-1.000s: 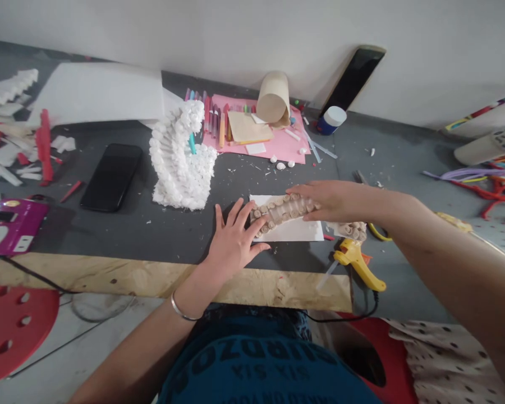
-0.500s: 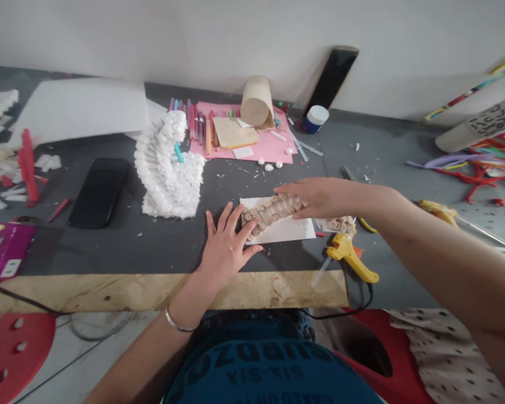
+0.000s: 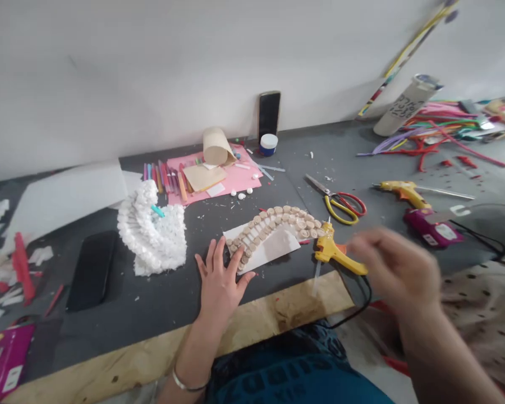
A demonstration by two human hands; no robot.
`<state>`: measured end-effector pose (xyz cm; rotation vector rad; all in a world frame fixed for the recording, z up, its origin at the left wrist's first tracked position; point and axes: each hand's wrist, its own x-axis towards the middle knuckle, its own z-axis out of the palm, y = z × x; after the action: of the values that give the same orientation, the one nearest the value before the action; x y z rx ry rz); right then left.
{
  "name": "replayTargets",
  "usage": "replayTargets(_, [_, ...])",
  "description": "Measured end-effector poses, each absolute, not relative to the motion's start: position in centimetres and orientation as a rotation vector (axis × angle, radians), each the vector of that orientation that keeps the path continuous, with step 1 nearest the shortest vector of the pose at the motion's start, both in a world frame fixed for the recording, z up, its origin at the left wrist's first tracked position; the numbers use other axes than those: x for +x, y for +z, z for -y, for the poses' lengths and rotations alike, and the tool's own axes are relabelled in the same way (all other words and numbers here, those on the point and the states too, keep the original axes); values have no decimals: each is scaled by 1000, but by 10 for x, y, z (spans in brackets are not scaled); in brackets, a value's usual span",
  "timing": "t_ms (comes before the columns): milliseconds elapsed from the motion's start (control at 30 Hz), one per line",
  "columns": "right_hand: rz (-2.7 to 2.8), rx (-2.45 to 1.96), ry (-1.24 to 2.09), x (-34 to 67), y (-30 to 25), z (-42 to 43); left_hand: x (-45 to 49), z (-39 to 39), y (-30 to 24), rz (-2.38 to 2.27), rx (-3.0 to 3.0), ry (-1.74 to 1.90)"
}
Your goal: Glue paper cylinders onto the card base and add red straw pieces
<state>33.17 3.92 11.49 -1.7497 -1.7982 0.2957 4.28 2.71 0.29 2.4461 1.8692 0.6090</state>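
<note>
Behind everything, a pale wall (image 3: 151, 67) is standing over a dark grey surface (image 3: 204, 229). Close to its wooden edge (image 3: 261, 320), the person's left hand (image 3: 221, 287) is lying flat, its grip spread wide, with the pointing finger touching one end of a curved strip (image 3: 278, 212). That strip is showing rows of little tan circles, and it is lying partly on a white paper (image 3: 273, 249), bending away toward a yellow glue gun (image 3: 330, 248). Near the gun's handle, the right hand (image 3: 398, 269) is hovering; its fingers are looking curled, but it is too blurry to tell if its grip is holding anything. By the look of it, the step in hand is keeping the strip steady. Any next move here is probably calling for gentle fingers, since the gun's tip is sitting just beside the strip's far end. Farther out, scissors (image 3: 329, 195) are resting. Off to the left, a bumpy white shape (image 3: 151, 244) is sitting, with a black phone (image 3: 90, 269) lying beyond it.
</note>
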Motion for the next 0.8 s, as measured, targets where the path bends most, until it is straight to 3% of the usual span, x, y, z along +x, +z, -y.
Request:
replayTargets(100, [2146, -1522, 654, 304, 78, -11, 42, -29, 2, -1858, 2462, 637])
replayTargets(367, [2393, -1683, 697, 256, 47, -30, 42, -35, 3, -1888, 2567, 632])
replayTargets(600, [2426, -1608, 512, 255, 40, -44, 42, -36, 8, -1808, 2713, 743])
replayTargets(800, [2406, -1591, 391, 255, 35, -50, 37, -38, 11, -1853, 2831, 580])
